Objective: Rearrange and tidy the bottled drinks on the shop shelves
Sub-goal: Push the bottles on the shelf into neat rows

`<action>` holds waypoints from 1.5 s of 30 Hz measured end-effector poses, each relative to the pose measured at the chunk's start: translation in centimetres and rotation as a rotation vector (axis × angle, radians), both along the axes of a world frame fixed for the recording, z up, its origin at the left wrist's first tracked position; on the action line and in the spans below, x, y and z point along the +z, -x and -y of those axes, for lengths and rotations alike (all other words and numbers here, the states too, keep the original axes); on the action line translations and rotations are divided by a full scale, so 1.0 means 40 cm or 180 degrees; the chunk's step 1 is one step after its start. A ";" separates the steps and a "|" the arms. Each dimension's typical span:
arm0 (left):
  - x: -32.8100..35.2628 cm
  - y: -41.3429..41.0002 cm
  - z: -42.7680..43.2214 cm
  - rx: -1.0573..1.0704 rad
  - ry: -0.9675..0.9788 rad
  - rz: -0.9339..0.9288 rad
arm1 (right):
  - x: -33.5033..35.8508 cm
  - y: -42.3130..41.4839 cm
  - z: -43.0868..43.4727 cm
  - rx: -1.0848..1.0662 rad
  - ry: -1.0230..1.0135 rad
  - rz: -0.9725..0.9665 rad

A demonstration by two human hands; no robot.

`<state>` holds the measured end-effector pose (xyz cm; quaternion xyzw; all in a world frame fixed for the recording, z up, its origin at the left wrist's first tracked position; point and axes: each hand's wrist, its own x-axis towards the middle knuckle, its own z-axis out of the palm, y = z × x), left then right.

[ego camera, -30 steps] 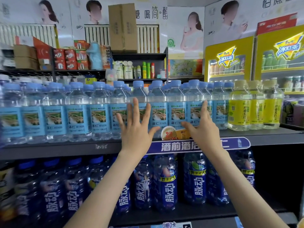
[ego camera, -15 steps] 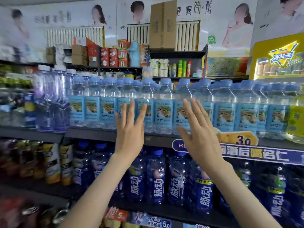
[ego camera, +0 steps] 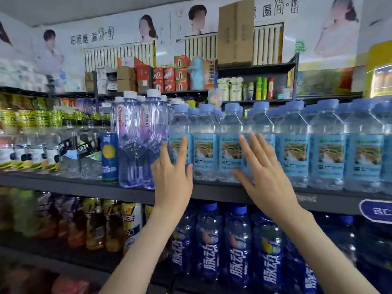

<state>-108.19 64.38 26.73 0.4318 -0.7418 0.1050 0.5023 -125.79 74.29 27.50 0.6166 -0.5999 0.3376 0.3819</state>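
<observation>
Blue-label water bottles (ego camera: 203,153), upper shelf (ego camera: 212,192): left hand (ego camera: 171,172) and right hand (ego camera: 265,172) at the labels, fingers straight and spread. Push evenly, low on the bodies, so the row sits flush and upright.

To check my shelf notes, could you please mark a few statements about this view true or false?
1. The left hand touches the leftmost of the blue-labelled bottles. True.
2. The blue-labelled bottles have white caps. False: their caps are blue.
3. The purple-tinted bottles stand left of the blue-labelled row. True.
4. The right hand grips a bottle. False: its straight fingers hold nothing.
5. Dark blue bottles stand one level lower. True.
</observation>
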 end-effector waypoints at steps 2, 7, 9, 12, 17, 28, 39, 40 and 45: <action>0.001 0.001 0.008 -0.0063 -0.0045 0.0065 | -0.003 -0.011 0.025 -0.0284 0.0032 -0.0040; 0.002 0.010 0.018 -0.0282 -0.0079 -0.0157 | -0.004 -0.010 0.041 -0.0554 -0.0113 -0.0110; 0.001 0.015 0.026 -0.0304 0.0093 -0.0234 | 0.000 -0.006 0.039 -0.0533 -0.0204 -0.0121; -0.007 0.014 0.041 -0.0408 0.0321 -0.0297 | 0.004 -0.008 0.030 -0.0458 -0.0320 -0.0001; -0.016 -0.034 0.063 -0.0855 0.0512 -0.0199 | 0.007 -0.021 0.025 -0.0374 -0.0422 0.0185; 0.015 -0.285 0.191 -0.0049 0.0929 -0.1018 | -0.011 -0.224 0.074 0.0341 0.0074 0.0427; 0.116 -0.384 0.254 -0.0254 -0.0505 -0.0471 | -0.001 -0.344 0.166 0.0835 0.0197 0.0381; 0.118 -0.385 0.243 -0.0294 -0.0437 -0.0470 | -0.001 -0.351 0.169 0.0861 0.0260 0.0359; 0.097 -0.410 0.184 -0.0439 -0.0130 -0.0908 | -0.016 -0.406 0.173 0.1157 0.0463 0.0397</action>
